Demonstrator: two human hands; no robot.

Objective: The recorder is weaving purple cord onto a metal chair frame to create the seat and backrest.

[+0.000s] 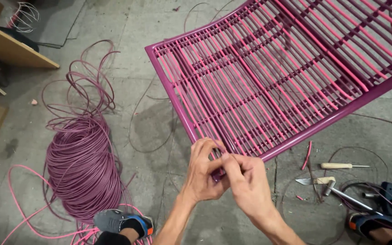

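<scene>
The floor (114, 27) is grey concrete, cracked into slabs, stained and dusty. Along the left edge stands wooden shelving (10, 45) made of pale boards. A dark mat (55, 22) lies at the top left. The light is even and soft.

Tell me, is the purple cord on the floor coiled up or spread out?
Mostly coiled: the purple cord lies in a thick round bundle, with a few loose loops trailing off above it.

Both forearms are bare, with no sleeves, watch or rings on the left hand (203, 174) or the right hand (246, 181). The left shoe (122, 222) is a grey trainer with blue and orange at the heel; the right shoe (377, 224) is dark with an orange patch
</scene>
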